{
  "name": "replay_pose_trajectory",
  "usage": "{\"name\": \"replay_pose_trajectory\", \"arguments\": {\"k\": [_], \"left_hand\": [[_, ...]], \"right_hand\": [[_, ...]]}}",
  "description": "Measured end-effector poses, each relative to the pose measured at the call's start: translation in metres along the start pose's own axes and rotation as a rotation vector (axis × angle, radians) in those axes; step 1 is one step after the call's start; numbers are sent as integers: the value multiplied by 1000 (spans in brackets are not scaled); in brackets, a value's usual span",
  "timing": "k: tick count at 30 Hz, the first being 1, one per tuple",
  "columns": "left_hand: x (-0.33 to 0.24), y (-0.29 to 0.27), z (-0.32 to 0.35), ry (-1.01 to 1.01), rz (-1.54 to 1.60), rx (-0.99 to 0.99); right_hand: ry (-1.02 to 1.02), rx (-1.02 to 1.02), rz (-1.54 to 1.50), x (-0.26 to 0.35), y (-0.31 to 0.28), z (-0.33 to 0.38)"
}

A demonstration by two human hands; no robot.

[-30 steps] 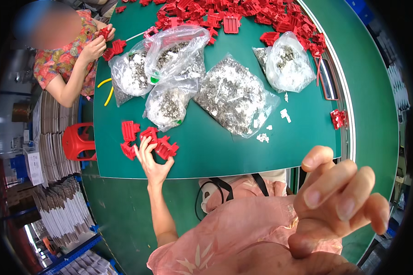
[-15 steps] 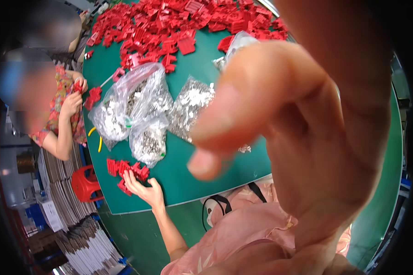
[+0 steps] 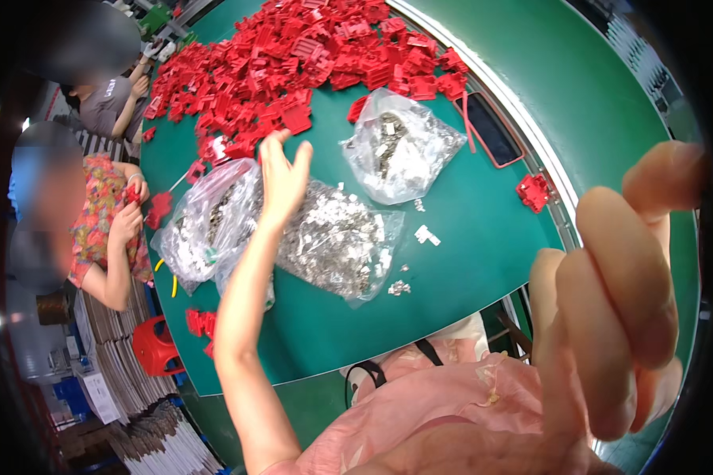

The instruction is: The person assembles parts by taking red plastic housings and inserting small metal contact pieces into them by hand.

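Half a sec ago my right hand blocked nearly the whole view; now it's pulled off to 4 o'clock, so the counter shows again. My left hand, down by loose red bits at 8 o'clock before, is now raised over the clear bag of metal parts at centre, reaching toward the red plastic clips pile at 12 o'clock. Fingers spread wide, nothing held. Right fingers loosely curled, also nothing held.
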State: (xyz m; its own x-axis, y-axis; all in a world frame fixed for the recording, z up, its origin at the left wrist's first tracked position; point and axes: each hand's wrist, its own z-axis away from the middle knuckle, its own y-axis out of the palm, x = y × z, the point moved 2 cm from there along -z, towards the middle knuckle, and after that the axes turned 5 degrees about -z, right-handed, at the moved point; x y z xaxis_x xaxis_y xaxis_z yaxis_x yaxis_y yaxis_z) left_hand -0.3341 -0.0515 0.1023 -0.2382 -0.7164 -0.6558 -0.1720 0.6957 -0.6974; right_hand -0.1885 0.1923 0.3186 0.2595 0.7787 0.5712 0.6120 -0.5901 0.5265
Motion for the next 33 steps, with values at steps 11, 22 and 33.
{"name": "replay_pose_trajectory", "arguments": {"k": [11,22,33], "left_hand": [[122,21,-157,-759,-565,-462],[136,3,-158,-685,-480,-150],[79,65,-123,-445,-152,-5]], "right_hand": [[154,66,-340,40,-49,20],[28,-17,-310,13,-125,-5],[187,-568,2025,-150,-394,-20]]}}
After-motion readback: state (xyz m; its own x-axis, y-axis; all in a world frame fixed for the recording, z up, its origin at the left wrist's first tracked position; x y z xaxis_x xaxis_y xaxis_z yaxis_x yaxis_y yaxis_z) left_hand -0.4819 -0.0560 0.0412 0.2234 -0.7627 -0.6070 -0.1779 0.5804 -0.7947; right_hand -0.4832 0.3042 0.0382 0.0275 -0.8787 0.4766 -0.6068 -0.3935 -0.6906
